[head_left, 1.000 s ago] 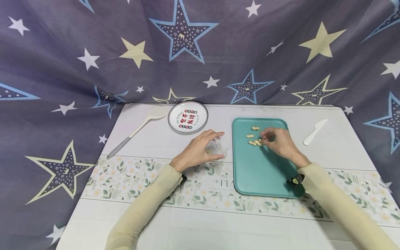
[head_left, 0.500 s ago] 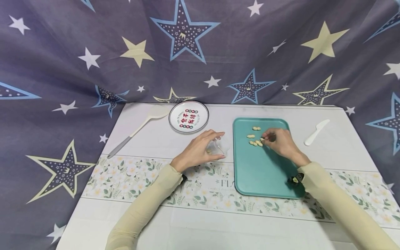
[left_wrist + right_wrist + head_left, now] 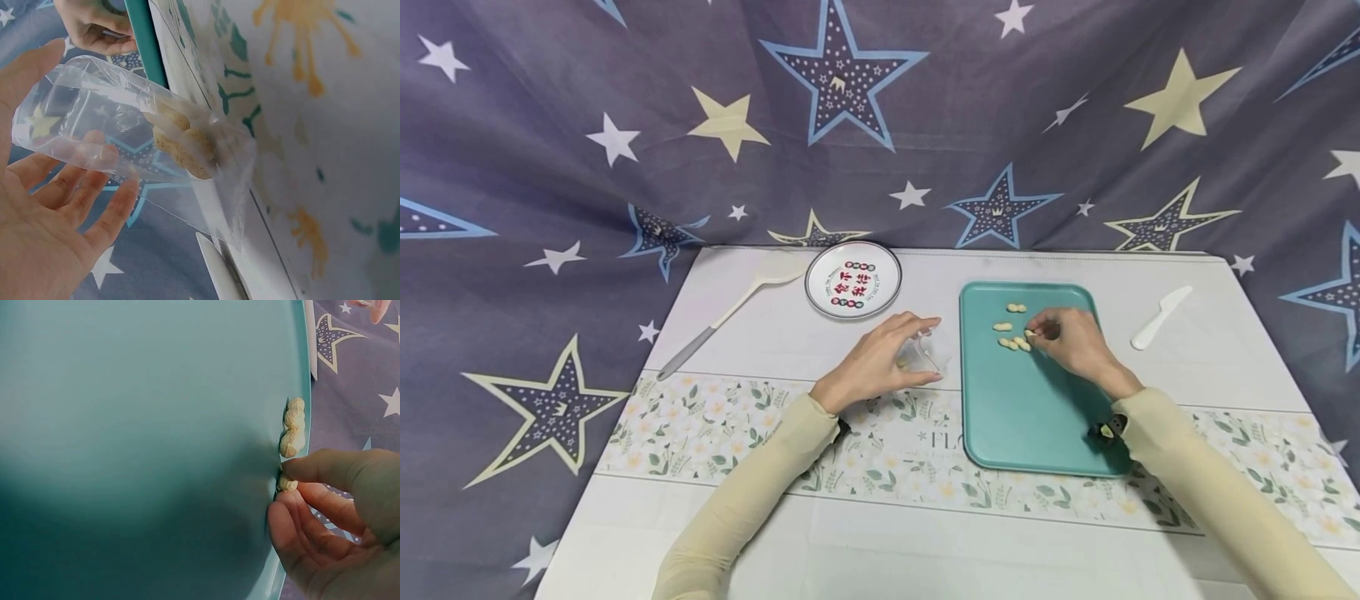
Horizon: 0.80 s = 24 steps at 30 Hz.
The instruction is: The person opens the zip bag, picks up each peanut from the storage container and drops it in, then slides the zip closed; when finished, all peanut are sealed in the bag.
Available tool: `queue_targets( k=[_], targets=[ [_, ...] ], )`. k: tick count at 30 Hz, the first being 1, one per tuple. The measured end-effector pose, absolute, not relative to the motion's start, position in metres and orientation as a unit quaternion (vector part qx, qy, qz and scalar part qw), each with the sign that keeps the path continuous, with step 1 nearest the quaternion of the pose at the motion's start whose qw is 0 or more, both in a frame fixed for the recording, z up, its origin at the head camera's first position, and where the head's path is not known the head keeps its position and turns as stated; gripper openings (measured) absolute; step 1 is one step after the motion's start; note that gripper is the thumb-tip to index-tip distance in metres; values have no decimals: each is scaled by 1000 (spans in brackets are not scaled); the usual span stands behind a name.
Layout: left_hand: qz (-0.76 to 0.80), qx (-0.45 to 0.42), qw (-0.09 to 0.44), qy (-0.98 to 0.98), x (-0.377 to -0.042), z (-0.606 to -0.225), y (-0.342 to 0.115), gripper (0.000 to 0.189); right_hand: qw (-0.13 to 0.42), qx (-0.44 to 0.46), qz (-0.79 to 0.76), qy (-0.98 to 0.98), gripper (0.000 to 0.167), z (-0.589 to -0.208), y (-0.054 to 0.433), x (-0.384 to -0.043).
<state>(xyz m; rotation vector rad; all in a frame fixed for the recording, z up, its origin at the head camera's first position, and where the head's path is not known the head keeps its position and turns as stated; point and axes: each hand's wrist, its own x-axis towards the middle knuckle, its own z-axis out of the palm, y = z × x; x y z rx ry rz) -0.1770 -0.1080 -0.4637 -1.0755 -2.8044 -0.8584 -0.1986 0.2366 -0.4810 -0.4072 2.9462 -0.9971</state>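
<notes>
My left hand (image 3: 876, 358) curves around a clear plastic bag (image 3: 228, 187), thumb on one side and fingers on the other, left of the tray. Inside the bag lie peanuts (image 3: 181, 140), blurred by the plastic. Over the teal tray (image 3: 1030, 425), the thumb and fingers of my right hand (image 3: 1075, 348) pinch a peanut (image 3: 287, 483) at the tray's surface, partly covered by the fingertips. Several other unshelled peanuts (image 3: 1002, 327) lie just left of that hand, one of them (image 3: 1016, 308) farther back.
A round white plate (image 3: 831, 287) with red lettering stands at the back, beside a spatula with a grey-ended handle (image 3: 687, 354). Right of the tray lies a white plastic knife (image 3: 1160, 317). A star-patterned cloth (image 3: 880, 192) hangs behind the table.
</notes>
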Motion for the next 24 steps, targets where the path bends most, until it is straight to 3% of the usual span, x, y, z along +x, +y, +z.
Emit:
queue_targets(
  k=[24],
  targets=[
    [-277, -341, 0, -899, -178, -467, -107, 80, -33, -152, -348, 924, 15, -469, 216, -181]
  ],
)
